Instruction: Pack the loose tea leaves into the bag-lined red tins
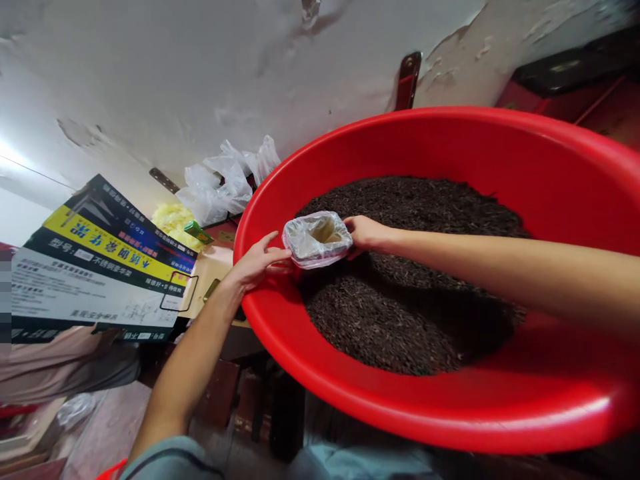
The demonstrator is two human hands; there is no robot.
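Note:
A small box-shaped container lined with a clear plastic bag (300, 249) is above the left side of a big red basin (370, 393). Dark, thin, dried tea-like leaves (380, 333) cover the basin's floor. My right hand (369, 235) grips the container's right end, its arm reaching across the basin. At the opposite end, over the rim, my left hand (260, 262) has its fingers spread, the tips at the container's side. Whether they press on it I cannot tell. The bag's mouth gapes, showing a brownish inside.
Clear plastic bags (220, 183) and a small green box (199, 232) lie beyond the rim on the left. A large printed cardboard sheet (100, 267) stands at far left. Behind the basin rises a peeling white wall (200, 80).

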